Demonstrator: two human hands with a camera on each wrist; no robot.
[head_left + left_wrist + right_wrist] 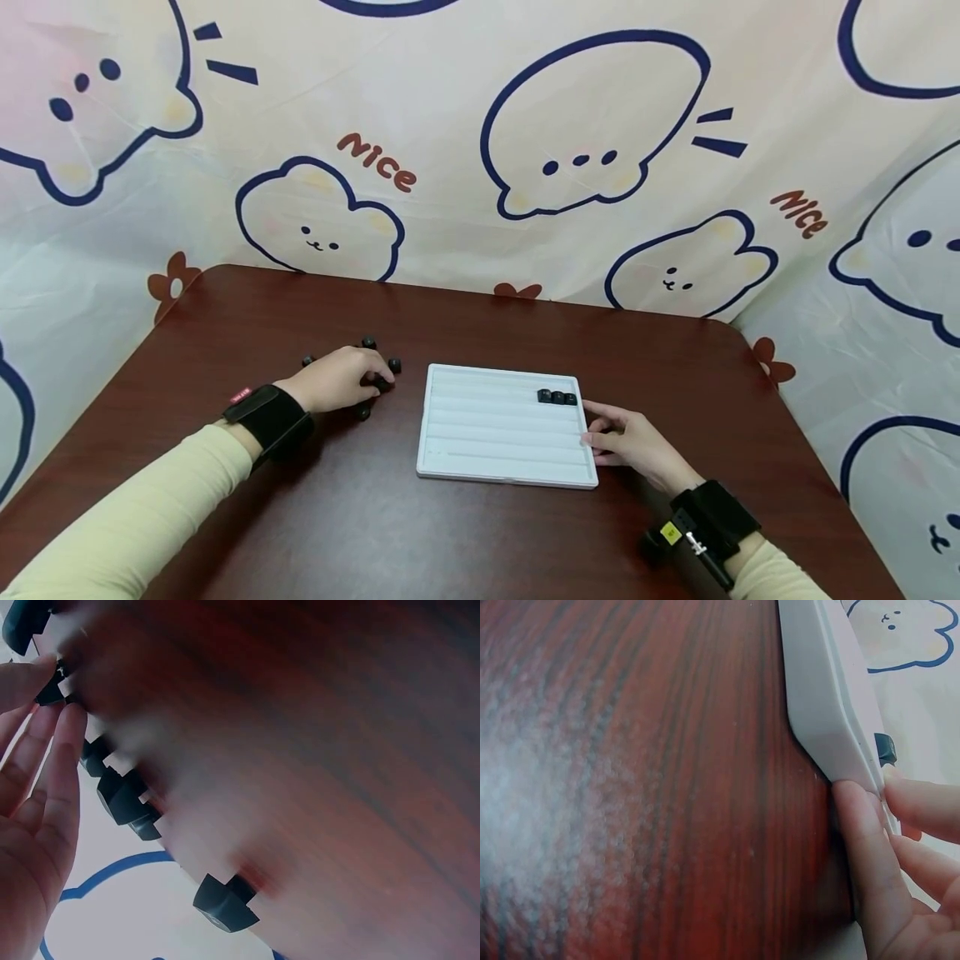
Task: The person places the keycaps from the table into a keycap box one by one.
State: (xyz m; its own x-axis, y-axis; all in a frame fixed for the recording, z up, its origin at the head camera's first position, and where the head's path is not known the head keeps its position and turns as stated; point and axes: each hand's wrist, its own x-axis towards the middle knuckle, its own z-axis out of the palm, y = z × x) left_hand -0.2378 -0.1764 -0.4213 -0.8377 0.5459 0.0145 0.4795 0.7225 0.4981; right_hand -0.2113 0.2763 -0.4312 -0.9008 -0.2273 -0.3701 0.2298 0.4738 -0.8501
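Observation:
On the left of the table, my left hand (341, 379) bends over a loose cluster of black keycaps. In the left wrist view its thumb and fingers pinch one black keycap (51, 690), while other keycaps (120, 796) stand beside it and a single keycap (225, 904) lies apart. A white ridged tray (495, 433) lies flat in the middle, with a short row of black keycaps (557, 397) at its upper right. My right hand (633, 442) grips the tray's right edge; the right wrist view shows its fingers on both sides of the rim (847, 742).
The brown wooden table (360, 525) has rounded far corners. Behind it and at both sides hangs a pale curtain (450, 208) printed with cartoon figures. Loose keycaps (394, 365) lie between the left hand and the tray.

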